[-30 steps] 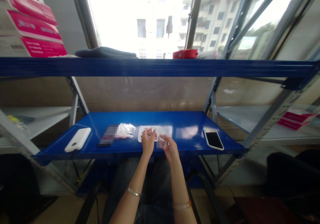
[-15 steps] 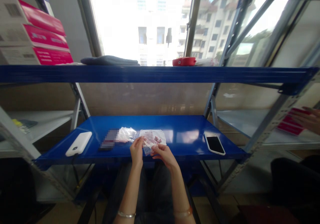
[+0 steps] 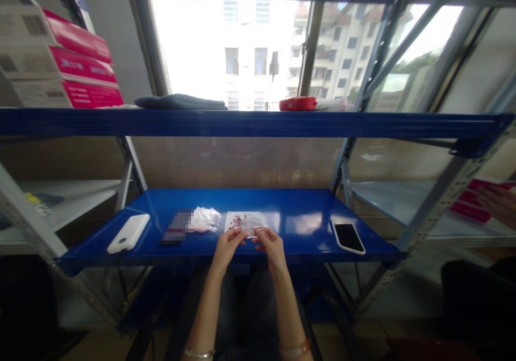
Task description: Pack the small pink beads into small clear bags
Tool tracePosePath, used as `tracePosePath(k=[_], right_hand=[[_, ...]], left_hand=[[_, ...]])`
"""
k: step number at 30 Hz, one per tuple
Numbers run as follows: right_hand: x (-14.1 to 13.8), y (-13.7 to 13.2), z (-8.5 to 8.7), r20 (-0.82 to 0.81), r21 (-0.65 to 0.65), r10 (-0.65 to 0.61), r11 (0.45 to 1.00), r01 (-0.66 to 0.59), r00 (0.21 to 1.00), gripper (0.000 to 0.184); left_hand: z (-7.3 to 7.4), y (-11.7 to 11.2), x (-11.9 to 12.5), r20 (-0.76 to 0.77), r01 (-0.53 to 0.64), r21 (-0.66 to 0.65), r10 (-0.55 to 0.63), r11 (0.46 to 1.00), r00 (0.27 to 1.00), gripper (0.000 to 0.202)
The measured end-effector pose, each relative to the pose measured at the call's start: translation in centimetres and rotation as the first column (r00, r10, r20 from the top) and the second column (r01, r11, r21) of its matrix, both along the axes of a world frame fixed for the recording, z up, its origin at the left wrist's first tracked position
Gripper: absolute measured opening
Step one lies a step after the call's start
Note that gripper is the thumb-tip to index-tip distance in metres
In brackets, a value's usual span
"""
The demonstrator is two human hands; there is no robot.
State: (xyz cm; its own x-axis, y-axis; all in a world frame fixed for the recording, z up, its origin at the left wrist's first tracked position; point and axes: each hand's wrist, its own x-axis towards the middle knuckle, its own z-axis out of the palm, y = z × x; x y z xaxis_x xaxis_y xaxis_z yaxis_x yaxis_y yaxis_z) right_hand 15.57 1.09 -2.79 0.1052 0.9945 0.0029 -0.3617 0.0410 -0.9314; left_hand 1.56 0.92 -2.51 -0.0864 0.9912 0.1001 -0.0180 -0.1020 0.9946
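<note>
While both hands are held over the front edge of a blue metal shelf [image 3: 298, 242], a small clear plastic bag [image 3: 249, 233] is pinched between them. The left hand [image 3: 229, 247] and the right hand [image 3: 272, 247] are each partly closed, with the fingers curled inward and the fingertips meeting the bag from opposite sides. The bag is located just in front of a white sheet with red markings [image 3: 245, 221], which lies flat on the shelf. (Its contents could not be made out, as the film is nearly transparent at this resolution.)

To the left of the sheet, a crumpled clear bag [image 3: 205, 219] is seen touching a blurred, flat dark item [image 3: 176, 226]. A white power bank [image 3: 128, 233] is placed further left, and a smartphone [image 3: 347, 235] lies face up on the right.

Pink-and-white cartons [image 3: 60, 59] are stacked on the shelf above. At far right, pink cards [image 3: 470, 205] are touched by another person's hand [image 3: 497, 202].
</note>
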Motion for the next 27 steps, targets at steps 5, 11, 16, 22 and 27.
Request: tracePosePath(k=[5,11,16,22,27], right_hand=[[0.2,-0.5,0.6,0.042,-0.004,0.033,0.999,-0.033,0.999,0.039],[0.7,-0.6,0.8,0.04,-0.027,0.13,0.991,-0.129,0.991,0.04],[0.8,-0.7,0.8,0.047,-0.051,0.133,0.99,-0.131,0.99,0.04],[0.8,-0.9,1.1,0.142,-0.021,0.102,0.995,-0.1,0.985,0.039],[0.7,-0.7,1.0,0.212,0.021,0.054,0.998,-0.06,0.976,0.041]], left_hand=[[0.5,-0.2,-0.1,-0.007,-0.008,0.031,0.008,0.999,1.0,0.028],[1.2,-0.5,0.0,0.08,-0.063,0.031,0.06,0.998,0.995,0.026],[1.5,-0.7,0.0,0.11,-0.1,0.001,0.1,0.995,0.989,0.024],[1.6,-0.9,-0.1,0.073,-0.133,0.032,0.131,0.991,0.989,0.022],[1.5,-0.9,-0.2,0.062,-0.137,0.043,0.134,0.99,0.989,0.021]])
